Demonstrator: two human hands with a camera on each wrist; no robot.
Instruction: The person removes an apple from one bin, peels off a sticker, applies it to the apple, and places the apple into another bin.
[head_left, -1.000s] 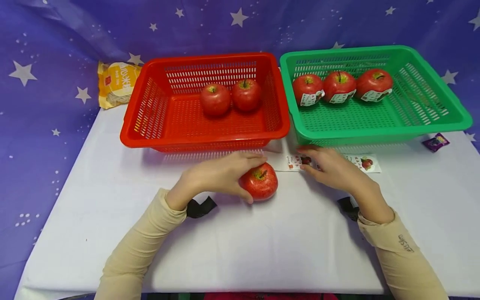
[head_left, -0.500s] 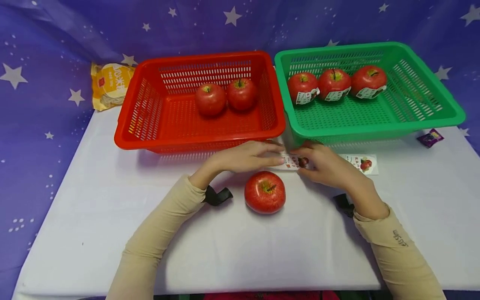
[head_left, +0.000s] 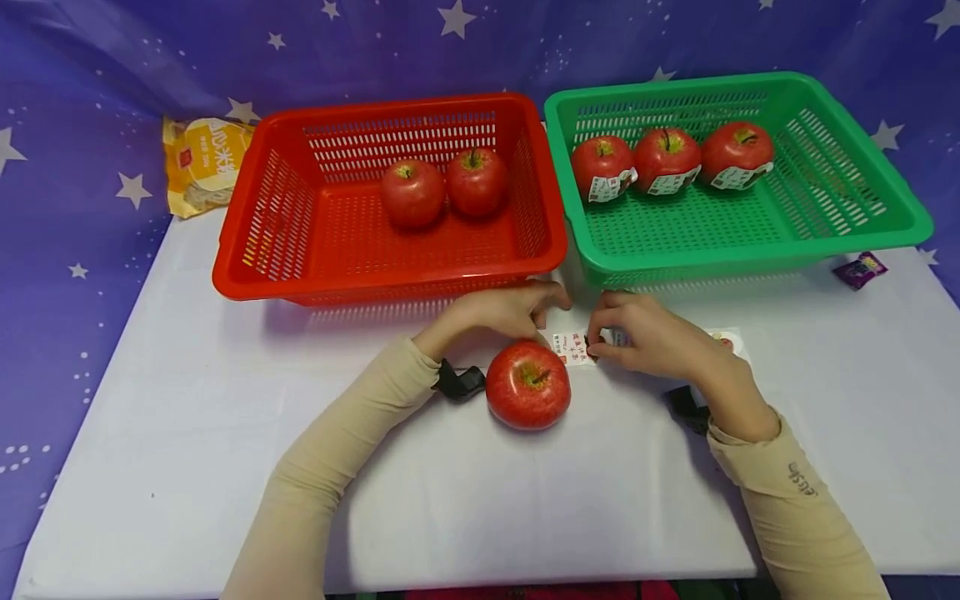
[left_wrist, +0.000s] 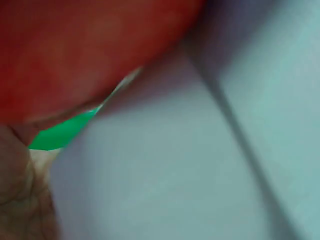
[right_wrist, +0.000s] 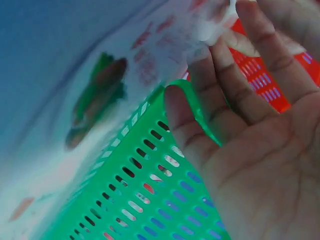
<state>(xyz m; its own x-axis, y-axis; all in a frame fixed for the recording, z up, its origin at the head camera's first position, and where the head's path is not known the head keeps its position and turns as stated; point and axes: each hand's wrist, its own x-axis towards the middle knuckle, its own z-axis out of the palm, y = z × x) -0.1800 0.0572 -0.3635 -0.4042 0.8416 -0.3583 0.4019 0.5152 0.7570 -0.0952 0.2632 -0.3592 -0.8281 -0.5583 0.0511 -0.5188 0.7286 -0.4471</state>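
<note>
In front of a red, rectangular, slotted plastic basket [head_left: 390, 280], on the white-covered counter [head_left: 165, 467], sits a round, shiny red apple [head_left: 528, 387], beside the left hand [head_left: 502, 310]; whether the two touch is unclear. That hand has its fingers bent down near the end of a flat white paper label strip [head_left: 572, 349], but its fingertips are partly hidden, so I cannot tell whether it has hold of anything. The right hand [head_left: 648, 333], fingers curled, pinches the strip between thumb and fingers, covering its middle; only the lettered left end and a bit of the right end peep out. The left wrist view is mostly blur, a red curved surface over pale white, with a palm cut off at the lower left. The right wrist view smears the strip's fruit picture and red lettering. Beyond, the green, rectangular, slotted plastic basket [head_left: 750, 257] holds three labelled red apples [head_left: 667, 160], their lettering too small to read; the red one holds two plain red apples [head_left: 412, 196]. A yellow plastic food bag [head_left: 202, 162] is partly hidden behind the red basket.
</note>
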